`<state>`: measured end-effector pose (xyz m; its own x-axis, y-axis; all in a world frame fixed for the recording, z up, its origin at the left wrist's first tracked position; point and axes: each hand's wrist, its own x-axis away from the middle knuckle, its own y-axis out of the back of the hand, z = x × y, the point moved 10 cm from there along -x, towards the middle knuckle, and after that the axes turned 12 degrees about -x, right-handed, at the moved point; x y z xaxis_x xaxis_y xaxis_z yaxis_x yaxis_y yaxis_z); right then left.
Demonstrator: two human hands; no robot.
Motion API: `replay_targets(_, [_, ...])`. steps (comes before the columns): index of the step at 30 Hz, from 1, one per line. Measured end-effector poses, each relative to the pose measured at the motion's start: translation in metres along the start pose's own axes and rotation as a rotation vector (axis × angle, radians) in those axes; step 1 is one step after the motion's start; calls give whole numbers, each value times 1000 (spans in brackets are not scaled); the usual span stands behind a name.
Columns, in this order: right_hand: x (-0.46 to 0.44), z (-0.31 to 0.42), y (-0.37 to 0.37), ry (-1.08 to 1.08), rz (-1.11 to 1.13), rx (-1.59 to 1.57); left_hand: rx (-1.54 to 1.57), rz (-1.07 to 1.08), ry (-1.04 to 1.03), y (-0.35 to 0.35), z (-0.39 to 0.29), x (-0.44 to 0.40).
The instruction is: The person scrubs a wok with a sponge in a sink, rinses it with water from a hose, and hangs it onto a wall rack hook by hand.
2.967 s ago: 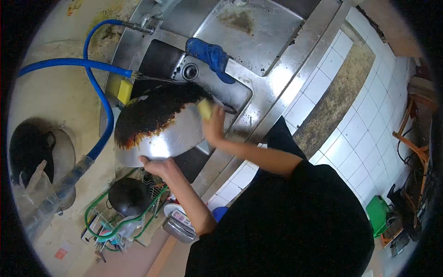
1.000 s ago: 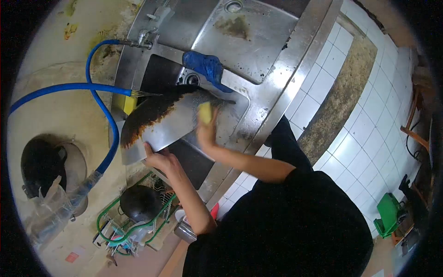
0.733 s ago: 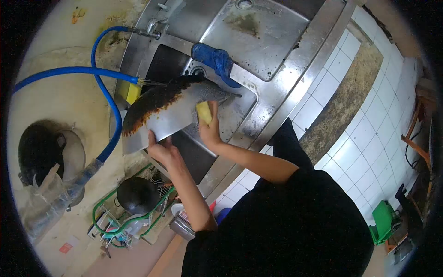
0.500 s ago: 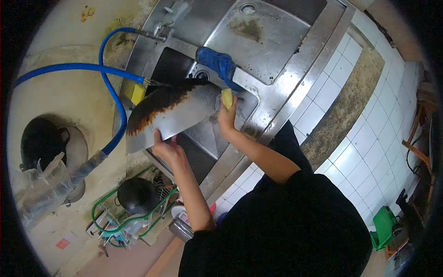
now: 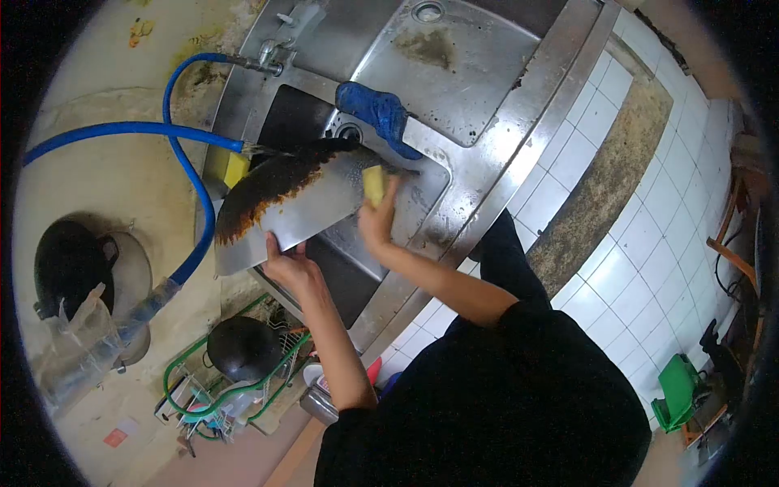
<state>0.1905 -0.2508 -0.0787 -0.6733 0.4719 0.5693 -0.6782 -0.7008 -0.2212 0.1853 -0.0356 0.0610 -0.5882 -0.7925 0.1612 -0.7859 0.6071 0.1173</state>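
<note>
A large metal sheet (image 5: 312, 223) with a curved edge and a dark, burnt-brown crust along its far side lies tilted over the sink basin (image 5: 345, 280). My left hand (image 5: 290, 266) grips its near edge, thumb on top. In my right hand (image 5: 377, 223) is a yellow sponge (image 5: 372, 185), pressed on the sheet's right part, where the metal looks wet and greyish. A blue hose (image 5: 195, 135) ends over the sheet's far left, with water coming from its mouth. Beside the drain, a blue cloth (image 5: 377, 114) hangs over the basin's divider.
A second yellow sponge (image 5: 236, 169) sits at the basin's left edge. The hose joins a tap (image 5: 269, 55) at the back. Dark woks (image 5: 243, 347) rest at the left near a green-framed rack (image 5: 191, 365). White floor tiles (image 5: 600, 260) lie to the right.
My right hand has moved the sponge left across the sheet, away from its right end. My left hand keeps its hold on the near edge. The view has shifted slightly.
</note>
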Motion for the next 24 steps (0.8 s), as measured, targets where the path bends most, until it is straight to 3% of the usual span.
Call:
replay_targets(2, [44, 28, -26, 406, 122, -10, -10, -5, 7, -1, -2, 6])
replay_targets(3, [45, 29, -18, 391, 120, -4, -24, -11, 12, 4, -1, 7])
replay_targets(5, [36, 39, -36, 263, 434, -165, 28, 15, 67, -1, 3, 0])
replay_targets(6, [25, 32, -36, 268, 436, -165, 33, 17, 66, -6, 0, 2])
replay_targets(8, [-6, -5, -6, 193, 136, -158, 16, -38, 77, -7, -6, 12])
replay_targets(11, [-22, -3, 2, 42, 17, -87, -25, 4, 34, -2, 2, 1])
replay_targets(12, [-10, 2, -2, 45, 15, -87, -23, 7, 35, -3, 3, 1])
replay_targets(14, [38, 38, -25, 318, 133, -23, -29, 9, 62, 0, 5, -1])
replay_targets(15, [42, 23, -36, 70, 247, -53, -37, 1, 66, 3, 3, 3])
replay_targets(16, [42, 17, -33, 61, 248, -54, -24, 4, 99, 2, 2, 7])
replay_targets(18, [24, 43, -16, 462, 197, -62, 10, 9, 126, -4, 0, 11])
replay_targets(22, [-41, 6, 25, 133, -7, -6, 26, 13, 89, -2, 2, 12])
replay_targets(24, [-3, -3, 15, -7, -34, -19, 3, 20, 67, 2, 6, 5])
